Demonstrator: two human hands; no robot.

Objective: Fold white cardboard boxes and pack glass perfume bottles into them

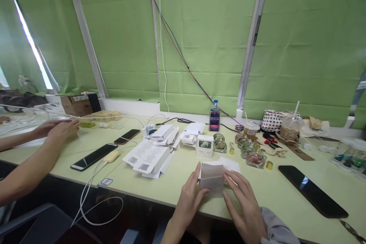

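Between my two hands, near the table's front edge, is a small white cardboard box (212, 183), its plain greyish side facing me. My left hand (189, 190) grips its left side, thumb across the front. On the right side, my right hand (243, 198) presses its fingertips against the box's edge. Just behind lies a piece of white card (231, 165). Beyond that stands a finished white box with a flower picture (205, 145). Flat white cartons with barcodes (150, 156) are piled to the left. Several round glass jars (255, 159) stand at the right.
A bottle with a blue cap (215, 116) stands at the back. Phones (94, 156) and a white cable (85, 194) lie left; another phone (313, 190) lies right. Drink cups (290, 127) stand at the back right. A co-worker's hands (61, 129) are at the far left.
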